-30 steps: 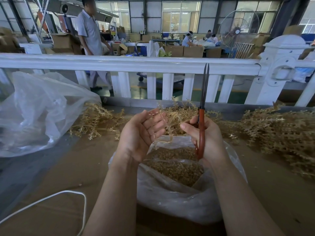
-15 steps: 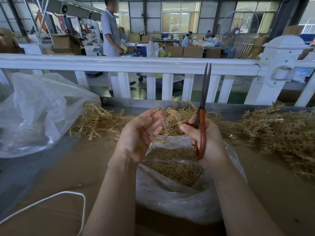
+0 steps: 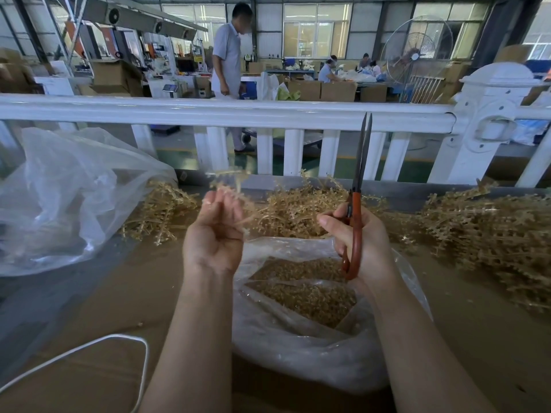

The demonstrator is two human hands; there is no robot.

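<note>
Slumping at the far left of the bench (image 3: 104, 308), a big bag (image 3: 59, 198) of clear film lies out of the way, probably waiting its turn, while a white cord (image 3: 89, 350) loops across the near left corner. Just right of the big bag, a left pile (image 3: 158, 213) of tan branched sprigs sits at the far edge, within reach of the left hand (image 3: 214, 236). That hand is raised palm-up over the bench, its fingers (image 3: 226, 204) curled in and pinching one sprig (image 3: 232, 186) by its lower end, so the branched top sticks up and away, free for cutting. The sprig is blurred, so I cannot tell how many tips it carries. Below and between the hands an open bag (image 3: 298, 359) holds a heap of cut bits (image 3: 304, 293). Its mouth sits right under the work, evidently so that clippings drop straight in. Behind it lies a middle pile (image 3: 298, 210). The right hand (image 3: 360, 242) wraps its fingers (image 3: 328, 220) round the orange handles of the scissors (image 3: 357, 204). The blades point up with only a sliver between them, apart from the sprig, which suggests a pause between cuts. A larger right pile (image 3: 492, 231) spreads along the far right, and a white rail (image 3: 238, 114) runs behind the bench.
</note>
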